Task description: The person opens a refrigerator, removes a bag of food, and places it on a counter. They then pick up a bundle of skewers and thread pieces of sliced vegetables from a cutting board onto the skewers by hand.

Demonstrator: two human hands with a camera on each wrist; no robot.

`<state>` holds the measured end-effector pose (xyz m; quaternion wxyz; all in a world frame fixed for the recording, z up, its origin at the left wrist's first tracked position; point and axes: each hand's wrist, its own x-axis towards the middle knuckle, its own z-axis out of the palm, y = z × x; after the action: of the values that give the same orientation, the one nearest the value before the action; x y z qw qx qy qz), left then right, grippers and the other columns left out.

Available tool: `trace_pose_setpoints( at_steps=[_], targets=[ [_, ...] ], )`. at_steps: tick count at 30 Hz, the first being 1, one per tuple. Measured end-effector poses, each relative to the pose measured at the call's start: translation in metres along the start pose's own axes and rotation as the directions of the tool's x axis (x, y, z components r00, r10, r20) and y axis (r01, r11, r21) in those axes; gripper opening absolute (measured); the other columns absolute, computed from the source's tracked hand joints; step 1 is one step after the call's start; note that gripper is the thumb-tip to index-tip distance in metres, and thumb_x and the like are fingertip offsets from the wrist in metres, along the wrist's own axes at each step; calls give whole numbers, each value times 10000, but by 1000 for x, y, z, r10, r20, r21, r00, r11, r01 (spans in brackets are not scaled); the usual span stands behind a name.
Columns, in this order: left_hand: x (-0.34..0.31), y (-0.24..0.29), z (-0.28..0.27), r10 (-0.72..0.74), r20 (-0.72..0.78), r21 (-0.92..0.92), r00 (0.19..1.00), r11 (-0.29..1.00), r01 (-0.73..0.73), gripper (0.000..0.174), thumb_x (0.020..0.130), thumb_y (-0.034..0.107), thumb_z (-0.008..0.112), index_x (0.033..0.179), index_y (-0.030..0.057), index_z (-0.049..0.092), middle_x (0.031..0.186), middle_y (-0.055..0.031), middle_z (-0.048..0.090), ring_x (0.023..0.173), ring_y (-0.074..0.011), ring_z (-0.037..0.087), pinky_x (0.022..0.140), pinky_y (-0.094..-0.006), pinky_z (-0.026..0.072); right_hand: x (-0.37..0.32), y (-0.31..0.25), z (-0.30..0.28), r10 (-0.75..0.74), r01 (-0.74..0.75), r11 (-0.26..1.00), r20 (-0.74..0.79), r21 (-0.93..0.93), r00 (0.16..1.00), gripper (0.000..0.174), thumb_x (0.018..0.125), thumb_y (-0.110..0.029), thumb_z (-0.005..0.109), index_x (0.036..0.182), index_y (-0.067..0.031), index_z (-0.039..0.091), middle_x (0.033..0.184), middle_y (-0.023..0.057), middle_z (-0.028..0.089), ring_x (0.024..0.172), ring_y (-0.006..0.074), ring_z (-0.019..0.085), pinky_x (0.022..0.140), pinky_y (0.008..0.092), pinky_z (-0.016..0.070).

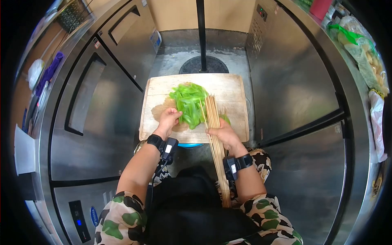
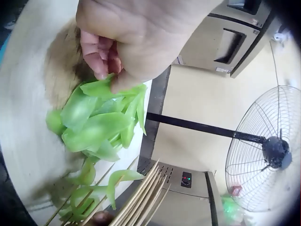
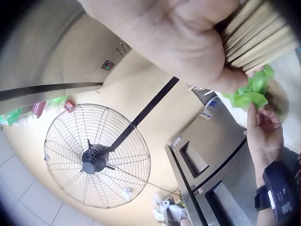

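Note:
Thin green vegetable slices (image 1: 190, 102) lie heaped on a wooden cutting board (image 1: 233, 87). At the heap's near left edge my left hand (image 1: 167, 122) pinches one slice (image 2: 96, 88) between thumb and fingertips, as the left wrist view shows. My right hand (image 1: 225, 135) grips a thick bundle of bamboo skewers (image 1: 220, 167), its points toward the heap and its long ends running back to my lap. Beside the bundle in the left wrist view, a few curled green slices (image 2: 112, 189) are on separate skewers. The right fingers are partly hidden by the bundle.
Steel refrigerator cabinets (image 1: 98, 110) stand on the left, with more cabinet doors (image 1: 298, 77) on the right. Past the board rises a black fan pole (image 1: 201, 36) on a round base (image 1: 183, 65). Bagged goods (image 1: 363, 53) sit on the right counter.

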<state>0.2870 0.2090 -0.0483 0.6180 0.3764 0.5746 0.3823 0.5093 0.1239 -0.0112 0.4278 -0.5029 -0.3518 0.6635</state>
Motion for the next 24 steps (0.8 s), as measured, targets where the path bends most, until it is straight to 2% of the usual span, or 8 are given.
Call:
trace_pose_setpoints(
  at_steps=[5,8,13,17,20,24],
  targets=[
    [-11,1,2,75,5,-4,997,997,-75,202,836,70,612,730,173,474,752,59,522,685,-61,511,629,-193,440,0,0,0,-15,15,1000,32,10,999,385,734,11,620,1093,3,481,807,46,560,694,129,556,595,252,463],
    [-11,1,2,136,-17,-117,991,984,-137,149,838,57,602,774,151,506,793,39,551,717,-76,538,667,-208,469,-1,-1,1,3,-3,1000,41,-4,999,380,737,8,625,1089,2,481,799,46,561,684,129,556,588,250,463],
    [-21,22,2,105,-27,-241,994,964,-108,68,848,55,578,880,101,540,884,-16,583,786,-113,565,704,-231,497,1,3,0,-1,1,999,15,-41,1000,379,737,7,632,1084,7,480,800,53,562,679,130,557,575,248,463],
    [-25,34,-4,113,56,-375,992,923,-84,111,859,54,554,956,88,512,957,-59,576,869,-163,580,767,-276,519,2,3,0,-4,5,999,23,-50,1000,370,739,12,630,1078,9,480,797,52,560,677,130,554,572,248,464],
    [-33,45,-5,116,59,-342,992,936,-89,177,860,33,538,1015,89,473,981,-94,566,878,-197,593,811,-301,518,1,2,2,-6,8,999,38,-50,999,370,740,17,627,1079,8,480,800,52,558,672,130,552,571,250,465],
    [-37,49,-1,138,13,-231,990,964,-131,280,837,-25,539,1061,96,424,963,-113,569,837,-190,601,782,-293,523,2,4,2,-5,7,1000,62,-27,998,378,742,21,624,1090,9,477,807,54,555,657,128,549,566,252,465]
  ],
)
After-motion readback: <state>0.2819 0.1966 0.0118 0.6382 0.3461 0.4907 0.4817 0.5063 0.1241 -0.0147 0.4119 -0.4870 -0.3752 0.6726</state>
